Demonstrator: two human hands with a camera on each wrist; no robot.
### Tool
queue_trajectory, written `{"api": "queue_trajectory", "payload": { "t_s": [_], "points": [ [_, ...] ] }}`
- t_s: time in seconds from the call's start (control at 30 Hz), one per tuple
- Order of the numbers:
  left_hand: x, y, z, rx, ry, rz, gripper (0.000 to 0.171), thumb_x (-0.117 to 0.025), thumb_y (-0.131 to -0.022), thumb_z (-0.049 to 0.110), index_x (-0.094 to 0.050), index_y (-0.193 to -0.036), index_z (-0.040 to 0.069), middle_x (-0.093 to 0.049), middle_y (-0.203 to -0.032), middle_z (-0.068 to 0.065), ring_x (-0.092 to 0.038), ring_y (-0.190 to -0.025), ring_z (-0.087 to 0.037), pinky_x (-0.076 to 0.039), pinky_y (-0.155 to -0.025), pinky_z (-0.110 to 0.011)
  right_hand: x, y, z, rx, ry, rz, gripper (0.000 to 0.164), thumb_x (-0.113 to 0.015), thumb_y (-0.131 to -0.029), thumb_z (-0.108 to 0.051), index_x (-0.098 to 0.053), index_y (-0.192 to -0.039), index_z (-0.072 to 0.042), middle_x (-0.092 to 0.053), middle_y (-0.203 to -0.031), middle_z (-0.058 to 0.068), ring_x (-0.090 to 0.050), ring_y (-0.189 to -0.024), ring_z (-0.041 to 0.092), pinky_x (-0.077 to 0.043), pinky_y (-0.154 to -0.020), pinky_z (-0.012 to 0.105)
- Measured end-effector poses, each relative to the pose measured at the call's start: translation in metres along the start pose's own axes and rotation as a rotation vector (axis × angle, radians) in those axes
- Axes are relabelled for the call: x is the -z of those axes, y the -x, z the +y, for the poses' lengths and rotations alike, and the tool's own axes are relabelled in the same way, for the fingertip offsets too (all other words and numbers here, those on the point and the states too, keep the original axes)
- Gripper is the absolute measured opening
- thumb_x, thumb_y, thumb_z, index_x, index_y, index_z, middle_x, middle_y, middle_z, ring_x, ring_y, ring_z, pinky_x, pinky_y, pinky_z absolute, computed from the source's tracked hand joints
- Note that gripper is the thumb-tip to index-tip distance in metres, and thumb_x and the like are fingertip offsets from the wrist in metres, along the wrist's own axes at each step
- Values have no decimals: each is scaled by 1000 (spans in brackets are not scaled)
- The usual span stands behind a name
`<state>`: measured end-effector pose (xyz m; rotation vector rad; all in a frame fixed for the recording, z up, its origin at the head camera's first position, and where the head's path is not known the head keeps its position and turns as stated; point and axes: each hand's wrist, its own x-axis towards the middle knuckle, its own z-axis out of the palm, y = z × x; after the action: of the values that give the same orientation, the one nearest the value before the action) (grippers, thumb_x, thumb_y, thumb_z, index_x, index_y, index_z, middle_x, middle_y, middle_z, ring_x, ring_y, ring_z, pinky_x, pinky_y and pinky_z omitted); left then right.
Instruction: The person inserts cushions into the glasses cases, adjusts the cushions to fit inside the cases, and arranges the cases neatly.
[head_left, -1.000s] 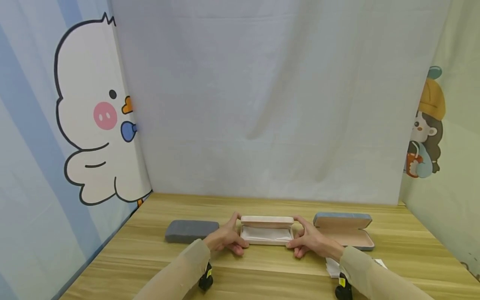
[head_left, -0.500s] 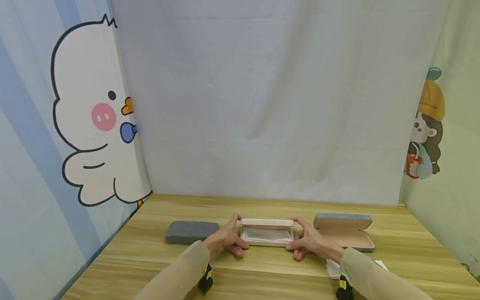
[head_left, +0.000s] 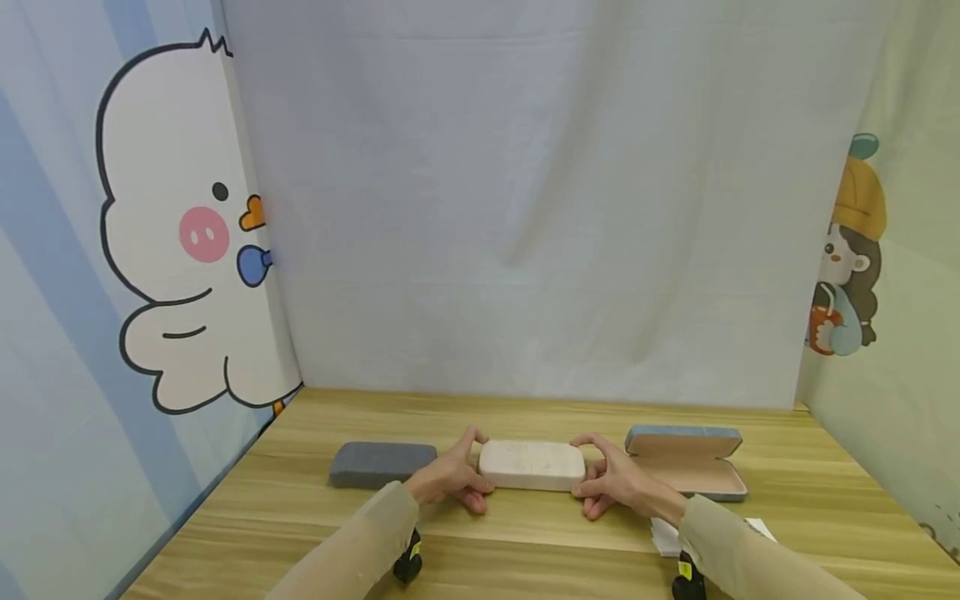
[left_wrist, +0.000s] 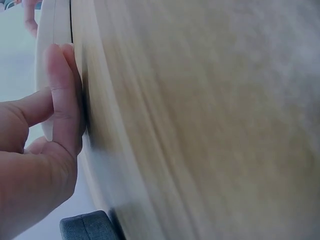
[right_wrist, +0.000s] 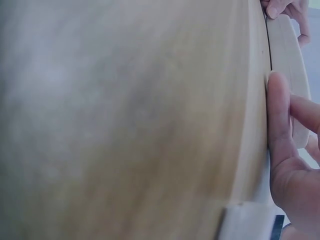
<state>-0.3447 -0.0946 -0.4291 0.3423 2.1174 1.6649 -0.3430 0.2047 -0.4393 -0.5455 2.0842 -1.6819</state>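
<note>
A cream glasses case (head_left: 532, 467) sits closed on the wooden table in front of me. My left hand (head_left: 453, 477) holds its left end, thumb at the near corner and index finger at the back. At the other end my right hand (head_left: 621, 482) holds it the same way. In the left wrist view, the thumb and fingers lie against the end of the case (left_wrist: 54, 25). The right wrist view has the right hand (right_wrist: 295, 170) at the case's end, with a thin seam along the case side (right_wrist: 287, 55). The inside of the case is hidden.
To the left lies a closed grey glasses case (head_left: 382, 464). On the right stands a blue glasses case (head_left: 697, 479), lid up, with a beige lining. White papers (head_left: 666, 537) lie partly under the right forearm. A pale curtain (head_left: 555, 208) hangs behind the table (head_left: 540, 550).
The cream case's lid has swung down and shut over the white lining or cloth seen inside it earlier. Both hands have stayed at its ends.
</note>
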Motion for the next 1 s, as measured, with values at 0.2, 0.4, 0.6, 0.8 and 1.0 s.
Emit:
{"api": "queue_trajectory", "payload": {
  "t_s": [0.2,0.4,0.6,0.8,1.0],
  "points": [
    [0,3,1,-6,1,-12,62,-60,-86,-14,-23,-130,7,-59,-66,-17,-61,-46,-14,-56,-45,-24,-2,0,-1,0,11,12,80,-67,-87,2,-16,-148,-3,-64,-80,15,-66,-56,16,-61,-55,35],
    [1,4,-2,-25,-1,-27,59,-60,-86,-14,-23,-128,6,-62,-69,-21,-61,-46,-14,-56,-45,-25,-4,1,0,2,6,10,79,-68,-86,2,-18,-146,-2,-62,-78,13,-66,-55,17,-61,-55,35],
    [0,4,-3,-30,-10,-27,60,-60,-87,-13,-23,-129,7,-65,-74,-29,-62,-46,-14,-56,-45,-25,-5,4,0,0,29,8,79,-69,-86,1,-18,-146,-3,-62,-78,14,-66,-56,18,-61,-55,36],
    [-1,9,4,-23,-37,-14,75,-62,-84,-13,-18,-141,9,-65,-72,-25,-61,-46,-16,-57,-46,-29,-5,7,-11,-11,96,15,81,-67,-87,2,-16,-149,-4,-63,-84,19,-65,-55,19,-60,-53,40],
    [0,20,23,-2,-177,36,83,-66,-80,-10,-20,-145,14,-64,-66,-24,-59,-43,-17,-58,-49,-37,0,15,-25,-5,148,73,79,-66,-89,-3,-15,-150,-6,-63,-90,25,-64,-54,22,-59,-51,45]
  ]
}}
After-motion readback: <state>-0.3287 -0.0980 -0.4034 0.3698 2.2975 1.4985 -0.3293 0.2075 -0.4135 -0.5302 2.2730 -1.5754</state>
